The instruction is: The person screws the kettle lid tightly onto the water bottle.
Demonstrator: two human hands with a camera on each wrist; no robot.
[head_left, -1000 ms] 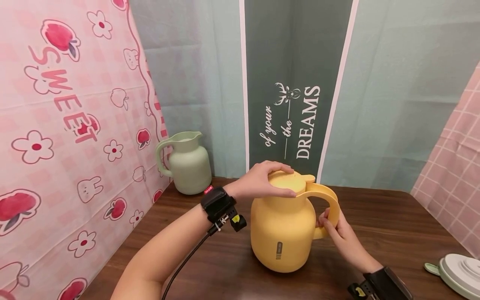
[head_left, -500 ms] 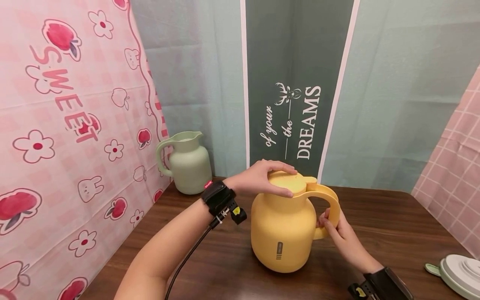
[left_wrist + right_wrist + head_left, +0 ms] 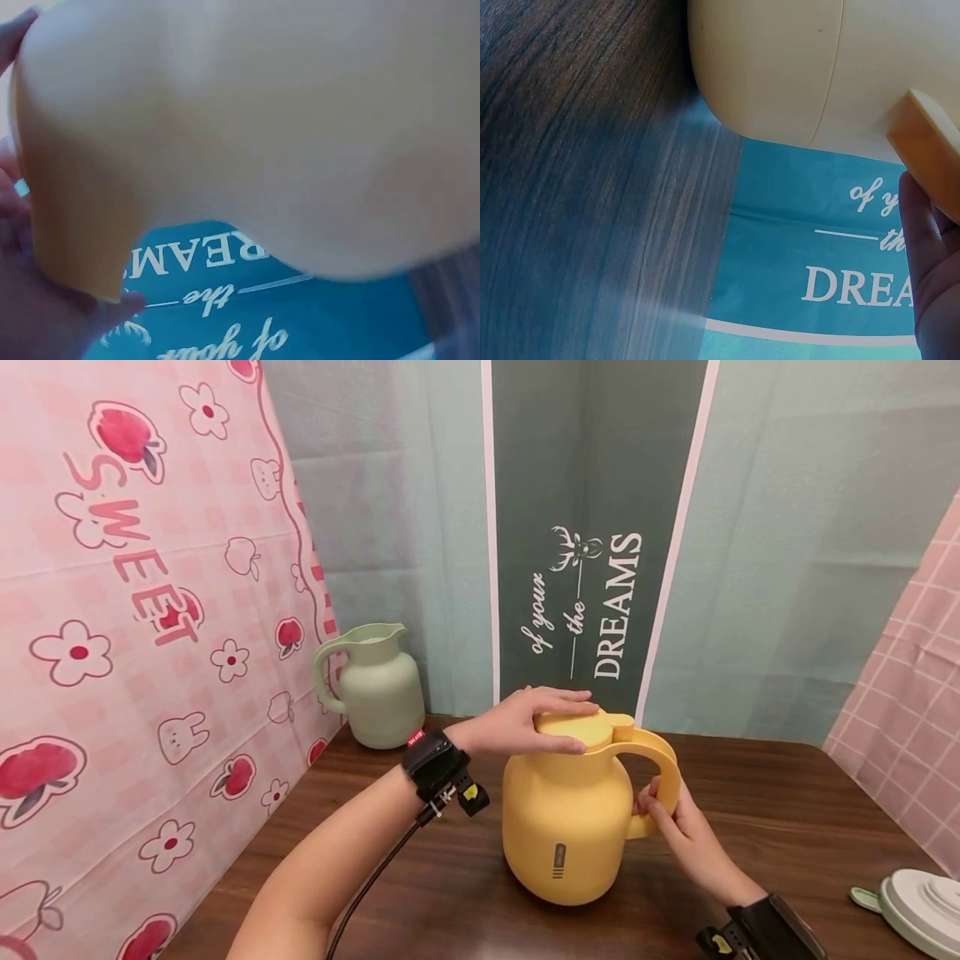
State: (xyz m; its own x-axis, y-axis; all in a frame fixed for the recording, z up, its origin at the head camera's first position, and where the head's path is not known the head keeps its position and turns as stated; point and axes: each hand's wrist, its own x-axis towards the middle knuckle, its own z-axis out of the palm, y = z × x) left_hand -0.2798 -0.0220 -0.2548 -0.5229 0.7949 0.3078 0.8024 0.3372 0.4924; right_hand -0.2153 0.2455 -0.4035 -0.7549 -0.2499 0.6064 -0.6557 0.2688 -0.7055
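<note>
Backdrop: one pale blue-green hanging (image 3: pixel 795 568), its dark central panel (image 3: pixel 600 443) lettered "of your", "the" and "DREAMS" beside a small deer head. Before it, a dark wood-grain surface (image 3: pixel 442 881).

Principal item: yellow jug (image 3: pixel 567 827), one, upright near the middle of the surface, small dark label low on the body. Yellow lid (image 3: pixel 573 728), one, on the jug's mouth. Yellow handle (image 3: pixel 666 768), one, a loop on the jug's right side.

Left grip (image 3: pixel 521 724), a bare hand: spread to about the lid's breadth and holding it, thumb along the near rim, fingers over the far side. Right grip (image 3: pixel 688 831), likewise bare: curled round the lower part of the handle.

Wrist straps, black, two, each bearing a small camera; a black cable (image 3: pixel 381 870) trails from the left.

Farther off: green jug (image 3: pixel 381 697), upright in the back left corner, well apart from the yellow one; green-and-white lid (image 3: pixel 926 910), lying at the right, partly beyond my sight.

Sides: pink cloth (image 3: pixel 187 693), fruit-and-flower print, left; pink checked cloth (image 3: pixel 911 718), right.
</note>
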